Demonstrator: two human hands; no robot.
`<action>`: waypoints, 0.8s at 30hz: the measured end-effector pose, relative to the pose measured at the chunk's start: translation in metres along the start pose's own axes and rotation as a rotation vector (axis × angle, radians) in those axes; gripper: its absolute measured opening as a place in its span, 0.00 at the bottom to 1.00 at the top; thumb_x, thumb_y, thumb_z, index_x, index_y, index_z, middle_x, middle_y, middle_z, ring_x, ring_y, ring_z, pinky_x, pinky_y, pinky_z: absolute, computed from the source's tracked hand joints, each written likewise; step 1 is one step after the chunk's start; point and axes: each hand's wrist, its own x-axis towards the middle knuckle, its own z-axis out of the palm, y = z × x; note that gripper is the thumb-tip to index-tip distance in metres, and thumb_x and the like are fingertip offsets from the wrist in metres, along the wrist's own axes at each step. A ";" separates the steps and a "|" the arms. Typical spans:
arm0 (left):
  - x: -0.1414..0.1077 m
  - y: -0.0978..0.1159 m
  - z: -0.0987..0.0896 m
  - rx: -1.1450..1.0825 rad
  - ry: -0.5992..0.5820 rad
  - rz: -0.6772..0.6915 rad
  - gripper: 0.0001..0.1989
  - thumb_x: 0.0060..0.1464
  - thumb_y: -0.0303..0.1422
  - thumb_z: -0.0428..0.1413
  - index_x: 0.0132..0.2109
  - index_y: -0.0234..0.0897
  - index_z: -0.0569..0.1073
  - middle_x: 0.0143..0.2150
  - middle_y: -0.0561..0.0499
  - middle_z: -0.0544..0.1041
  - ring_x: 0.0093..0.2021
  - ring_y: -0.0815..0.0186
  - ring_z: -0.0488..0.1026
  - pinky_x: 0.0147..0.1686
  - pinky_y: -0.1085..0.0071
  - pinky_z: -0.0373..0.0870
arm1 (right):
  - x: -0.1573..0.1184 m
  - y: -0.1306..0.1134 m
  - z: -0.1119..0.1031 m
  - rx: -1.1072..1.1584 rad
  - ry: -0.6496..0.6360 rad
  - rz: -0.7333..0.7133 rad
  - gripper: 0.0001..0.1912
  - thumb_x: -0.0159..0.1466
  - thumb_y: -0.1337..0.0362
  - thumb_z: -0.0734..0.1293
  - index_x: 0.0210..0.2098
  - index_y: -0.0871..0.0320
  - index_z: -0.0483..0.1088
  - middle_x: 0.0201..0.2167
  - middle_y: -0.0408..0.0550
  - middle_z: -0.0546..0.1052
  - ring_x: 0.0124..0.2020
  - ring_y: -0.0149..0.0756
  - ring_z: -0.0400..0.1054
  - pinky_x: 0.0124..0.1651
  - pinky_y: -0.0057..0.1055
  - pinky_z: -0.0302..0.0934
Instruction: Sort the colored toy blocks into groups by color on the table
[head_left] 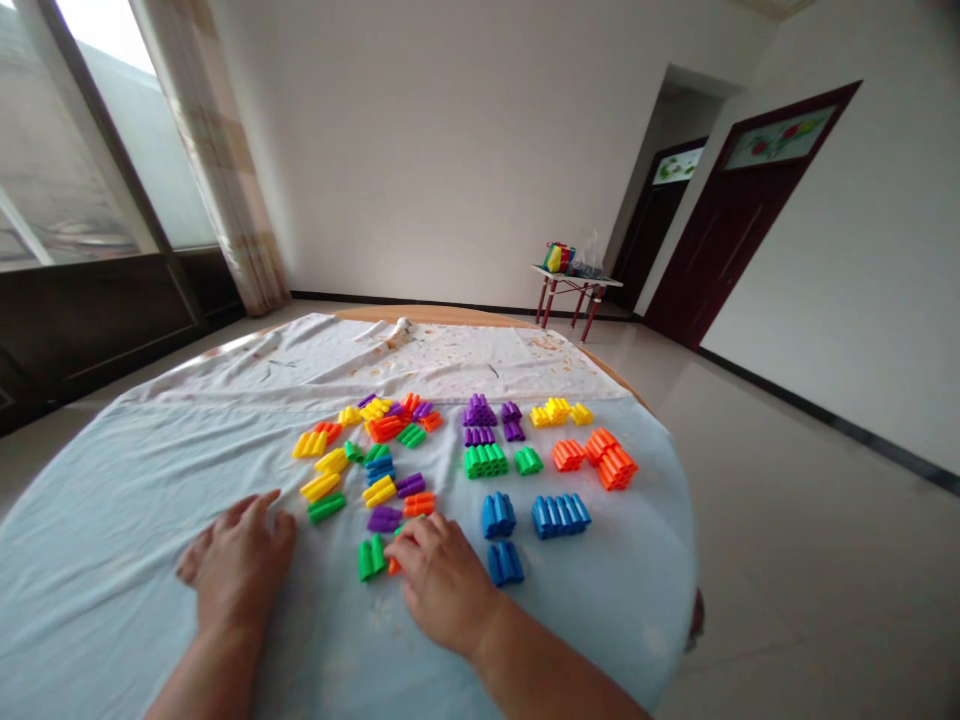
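My left hand [244, 555] rests on the light blue cloth with its fingers spread and nothing in them. At the near end of a loose mixed pile, my right hand [446, 580] has its fingers closed around an orange plastic block [394, 566], mostly hidden under them. Just left of those fingers lies a green tube-shaped block [371, 558]. Above the hand are a purple block [385, 519] and another orange block [419, 503]. Nearest to my left hand is a green block [326, 507], with a yellow block [320, 487] behind it.
Colour groups stand on the right: purple [479, 411], green [486, 460], yellow [556, 411], orange [616, 467] and blue [562, 515] blocks. A white patterned cloth [450, 355] covers the table's far part. A small side table [577, 275] stands by the wall.
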 end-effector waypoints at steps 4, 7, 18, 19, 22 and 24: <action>-0.005 0.004 -0.004 0.033 -0.091 -0.034 0.23 0.55 0.45 0.44 0.49 0.39 0.75 0.56 0.40 0.71 0.55 0.45 0.64 0.55 0.47 0.57 | -0.001 -0.001 -0.002 0.007 -0.012 0.002 0.13 0.62 0.72 0.62 0.44 0.55 0.71 0.44 0.49 0.71 0.47 0.39 0.62 0.50 0.35 0.57; -0.008 0.009 -0.006 0.050 -0.096 -0.041 0.24 0.55 0.44 0.43 0.49 0.40 0.75 0.56 0.41 0.71 0.56 0.47 0.64 0.55 0.49 0.57 | 0.003 -0.004 -0.004 0.006 0.038 0.029 0.09 0.61 0.64 0.67 0.42 0.56 0.71 0.43 0.49 0.71 0.48 0.41 0.62 0.50 0.37 0.56; -0.012 0.018 -0.014 0.054 -0.147 -0.086 0.24 0.55 0.43 0.41 0.51 0.40 0.73 0.57 0.43 0.69 0.58 0.49 0.61 0.57 0.51 0.54 | 0.008 -0.010 -0.009 0.078 0.034 0.028 0.20 0.56 0.49 0.70 0.41 0.57 0.72 0.39 0.48 0.75 0.46 0.40 0.66 0.51 0.37 0.56; -0.011 0.018 -0.014 0.052 -0.151 -0.088 0.24 0.55 0.43 0.41 0.51 0.41 0.73 0.57 0.43 0.69 0.58 0.49 0.61 0.57 0.52 0.54 | 0.008 -0.008 -0.011 0.110 0.020 -0.042 0.20 0.56 0.53 0.72 0.43 0.58 0.71 0.41 0.48 0.75 0.47 0.39 0.65 0.53 0.35 0.55; -0.011 0.017 -0.015 0.051 -0.173 -0.085 0.25 0.55 0.44 0.40 0.52 0.41 0.73 0.58 0.43 0.69 0.58 0.50 0.61 0.58 0.53 0.52 | 0.007 -0.006 -0.011 0.143 -0.059 -0.213 0.20 0.56 0.63 0.72 0.48 0.58 0.70 0.46 0.48 0.73 0.49 0.36 0.64 0.56 0.32 0.54; -0.010 0.016 -0.016 0.052 -0.196 -0.077 0.27 0.55 0.46 0.39 0.52 0.41 0.72 0.58 0.43 0.68 0.59 0.50 0.60 0.58 0.54 0.51 | 0.007 -0.007 -0.008 0.100 -0.108 -0.246 0.19 0.57 0.66 0.70 0.48 0.58 0.70 0.46 0.48 0.72 0.49 0.36 0.64 0.56 0.32 0.55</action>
